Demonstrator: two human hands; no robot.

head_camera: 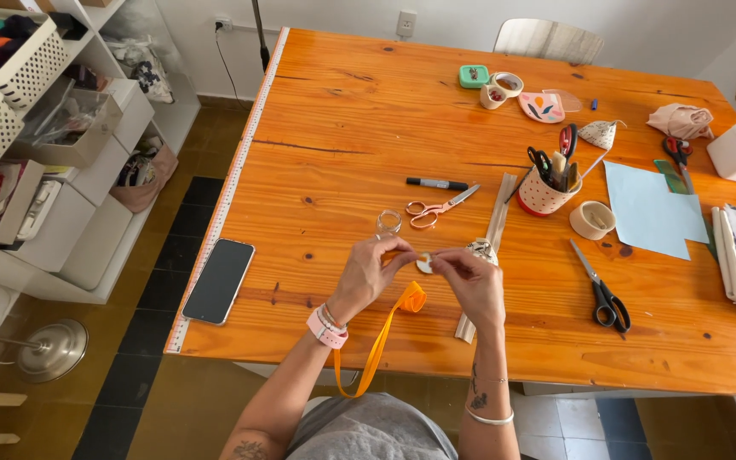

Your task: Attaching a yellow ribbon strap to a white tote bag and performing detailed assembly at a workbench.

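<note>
Orange-stained wood makes up the wide table (334, 128), and near its front edge the left hand (368, 277) and right hand (473, 285) meet, fingertips pinched shut on an orange ribbon (385, 336) and a small pale disc (424, 265). Soft, light and limp, the ribbon hangs past the front edge, so it looks best gripped close to its end. Copper-coloured scissors (436, 209) lie just beyond the hands.

1. Bright, even daylight covers my table (342, 128); a pale sheen lies on the wood at upper centre.
2. Shadows are soft and short.
3. Focus is sharp; frame edges bow slightly.
</note>
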